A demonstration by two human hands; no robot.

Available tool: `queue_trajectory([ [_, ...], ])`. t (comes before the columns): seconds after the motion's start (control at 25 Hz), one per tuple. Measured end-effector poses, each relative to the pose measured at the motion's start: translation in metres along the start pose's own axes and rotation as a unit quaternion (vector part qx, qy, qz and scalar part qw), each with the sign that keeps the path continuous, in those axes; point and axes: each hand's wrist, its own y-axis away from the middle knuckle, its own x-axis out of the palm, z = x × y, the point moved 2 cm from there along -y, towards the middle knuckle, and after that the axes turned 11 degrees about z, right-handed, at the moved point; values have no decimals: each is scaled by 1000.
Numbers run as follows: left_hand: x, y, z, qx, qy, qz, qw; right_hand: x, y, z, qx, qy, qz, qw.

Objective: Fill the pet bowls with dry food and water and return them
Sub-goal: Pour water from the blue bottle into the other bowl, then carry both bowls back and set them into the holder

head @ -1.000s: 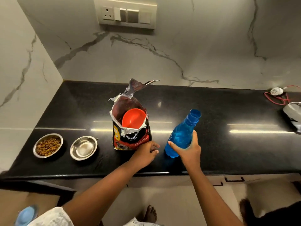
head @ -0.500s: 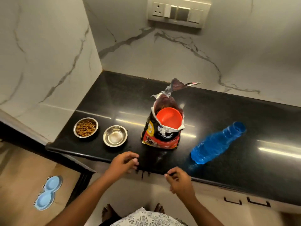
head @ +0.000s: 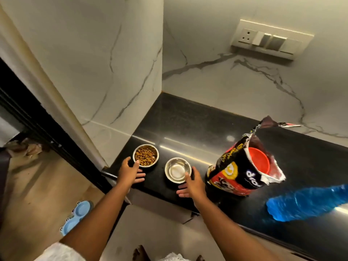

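In the head view, a black polished worktop is seen set into a corner of white marbled wall, and the food bag standing on it is taken here as the landmark. The bag is open at the top, with an orange scoop lodged in its mouth. To the left of the bag, near the front edge, a steel bowl is placed; its inside looks pale and shiny, and whether water is in it cannot be told. Further left of the bag, near the worktop's end, a second steel bowl of brown dry food is set, apart from the first. The right hand is laid against the near rim of the shiny bowl, its fingers spread wide and not closed on anything. The left hand is held at the near side of the food bowl, thumb touching the rim, fingers spread open on the worktop. To the right of the bag, a blue water bottle is seen, blurred. Far left of the bag and below the worktop, a pale blue double-bowl stand lies on the floor. High on the wall behind the bag, a switch plate is mounted.
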Motion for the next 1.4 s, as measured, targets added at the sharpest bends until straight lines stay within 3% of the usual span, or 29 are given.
queue_trajectory([
  [0.24,-3,-21,-6,13,-28,36,999,15,3,2,2,-109,-13,994],
  [0.56,-31,22,3,37,3,24,999,25,15,18,-29,-71,62,995],
  [0.84,-82,117,54,67,102,-124,985,58,11,31,-46,32,215,975],
  [1.12,-117,217,160,70,280,-295,911,137,15,8,-40,139,373,916],
  [1.4,-183,248,210,87,320,-378,864,249,27,-11,36,183,449,874],
])
